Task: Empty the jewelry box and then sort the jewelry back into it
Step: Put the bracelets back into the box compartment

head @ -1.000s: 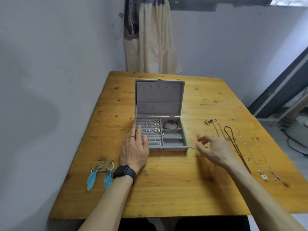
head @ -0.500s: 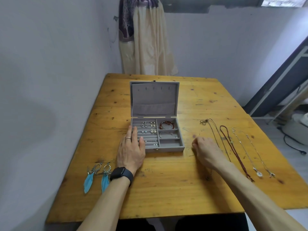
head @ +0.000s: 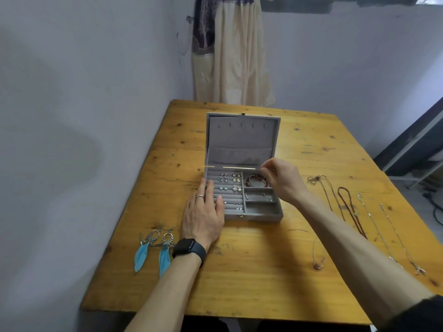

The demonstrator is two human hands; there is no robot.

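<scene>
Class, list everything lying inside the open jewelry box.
Earrings in the left rolls, a red bracelet back right, a silver bangle mid right; the front right slot looks bare. The left hand covers the front-left rolls; the right hand, pinching a chain, hides part of the bracelet.

Matt grey velvety jewelry box (head: 242, 144) on knotty varnished wooden table (head: 263, 271)

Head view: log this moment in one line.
left hand rests on jewelry box | right hand pinches thin necklace above box | feather earrings outside
</scene>
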